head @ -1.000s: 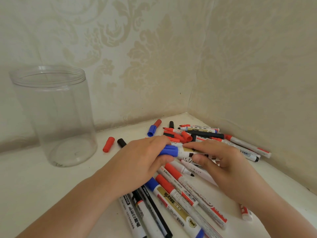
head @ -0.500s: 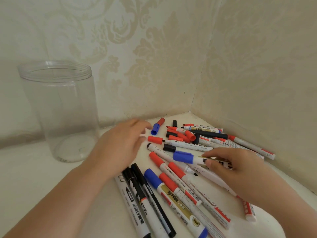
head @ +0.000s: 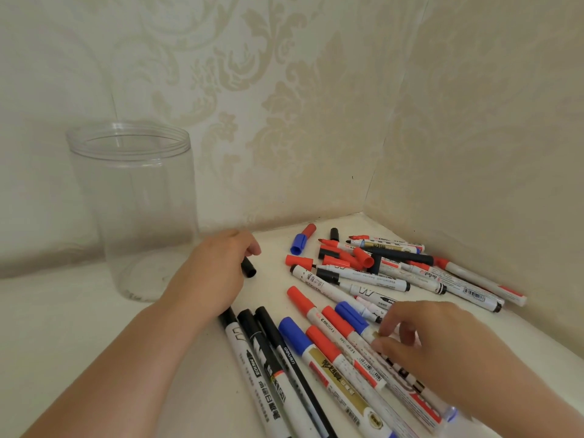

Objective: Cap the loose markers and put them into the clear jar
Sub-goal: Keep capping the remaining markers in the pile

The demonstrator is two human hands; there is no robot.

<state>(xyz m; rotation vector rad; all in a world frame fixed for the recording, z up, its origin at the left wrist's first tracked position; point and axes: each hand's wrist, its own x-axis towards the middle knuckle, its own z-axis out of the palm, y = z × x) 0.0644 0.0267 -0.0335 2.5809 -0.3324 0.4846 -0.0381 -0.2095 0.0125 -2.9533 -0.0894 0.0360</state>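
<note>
The clear jar (head: 132, 213) stands empty and upright at the left, against the wall. My left hand (head: 215, 276) is just right of it, fingers curled over a loose black cap (head: 248, 269) that sticks out below them. My right hand (head: 429, 346) pinches the barrel of a blue-capped marker (head: 350, 314) between thumb and forefinger, low over the marker pile (head: 363, 279). Several markers in the pile are uncapped. Loose caps lie at the back: a blue cap (head: 298, 243), a red cap (head: 298, 260) and a black cap (head: 334, 234).
Capped black markers (head: 268, 358) and red and blue ones (head: 322, 349) lie side by side in front, between my forearms. Patterned walls meet in a corner right behind the pile. The white surface (head: 63, 327) runs on to the left in front of the jar.
My left hand has let go of the blue cap and moved left to the loose black cap near the jar. My right hand has lowered the capped blue marker towards the pile.
</note>
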